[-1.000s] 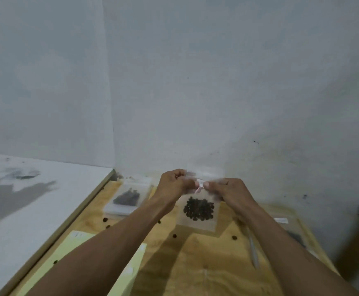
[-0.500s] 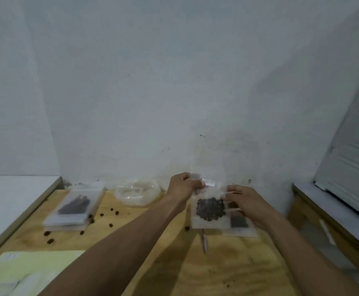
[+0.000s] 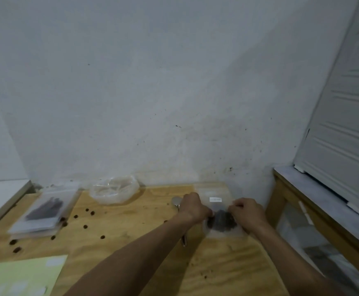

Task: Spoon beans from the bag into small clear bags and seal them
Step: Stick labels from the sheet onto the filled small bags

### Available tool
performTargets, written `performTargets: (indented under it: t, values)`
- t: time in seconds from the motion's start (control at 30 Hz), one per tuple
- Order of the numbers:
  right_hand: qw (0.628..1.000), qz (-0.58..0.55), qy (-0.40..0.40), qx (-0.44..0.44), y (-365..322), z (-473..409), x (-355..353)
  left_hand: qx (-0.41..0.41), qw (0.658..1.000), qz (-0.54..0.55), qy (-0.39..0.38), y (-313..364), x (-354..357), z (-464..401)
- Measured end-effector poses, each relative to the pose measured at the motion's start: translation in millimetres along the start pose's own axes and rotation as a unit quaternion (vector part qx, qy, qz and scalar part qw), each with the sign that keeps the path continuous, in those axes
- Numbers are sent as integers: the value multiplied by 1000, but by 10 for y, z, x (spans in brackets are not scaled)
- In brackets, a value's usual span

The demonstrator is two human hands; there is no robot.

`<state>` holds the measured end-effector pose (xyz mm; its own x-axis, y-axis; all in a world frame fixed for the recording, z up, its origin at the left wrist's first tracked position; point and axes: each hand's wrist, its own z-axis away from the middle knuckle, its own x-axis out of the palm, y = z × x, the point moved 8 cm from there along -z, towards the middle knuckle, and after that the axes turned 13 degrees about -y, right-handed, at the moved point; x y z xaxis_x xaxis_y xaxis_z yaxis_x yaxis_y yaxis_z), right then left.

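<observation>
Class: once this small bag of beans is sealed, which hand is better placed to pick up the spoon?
Left. The left hand lies right beside the spoon; the right hand is across the bean bag.

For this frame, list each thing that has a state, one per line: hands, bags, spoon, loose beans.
Left hand: grips the small bag's left edge.
Right hand: grips the small bag's right edge.
Small bag: holds beans, low over the table; seal not visible.
Spoon: lying on the table, partly under the left arm.
Bag stack: flat on the table at left, beans inside.
Crumpled bag: lying by the wall.
Loose beans: scattered on the table.
</observation>
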<state>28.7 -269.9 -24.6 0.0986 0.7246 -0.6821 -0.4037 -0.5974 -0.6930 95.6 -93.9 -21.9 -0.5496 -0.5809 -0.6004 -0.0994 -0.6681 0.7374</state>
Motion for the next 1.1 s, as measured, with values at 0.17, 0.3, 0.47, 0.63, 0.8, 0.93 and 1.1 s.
performTargets:
  t: [0.17,0.3,0.47,0.63,0.8,0.93,1.1]
  values:
    - [999,45,22,6,11,-67,39,-22,1000,8,4,-14,-9,-56]
    - [997,68,29,8,-31,-48,1,-14,999,46,6,-49,-18,-51]
    - [993,95,64,-32,-380,54,-65,23,996,54,68,9,-302,163]
    - [988,55,66,-127,-1199,164,193,29,988,49,145,-203,-973,418]
    - [978,50,-1,-201,-2050,239,835,0,973,54,226,-781,-1803,817]
    - [967,59,-63,-241,-2613,341,1449,-52,959,34,278,-1363,-2378,1175]
    - [949,85,-166,-253,-3137,499,2358,-171,941,-23,291,-2218,-2876,1652]
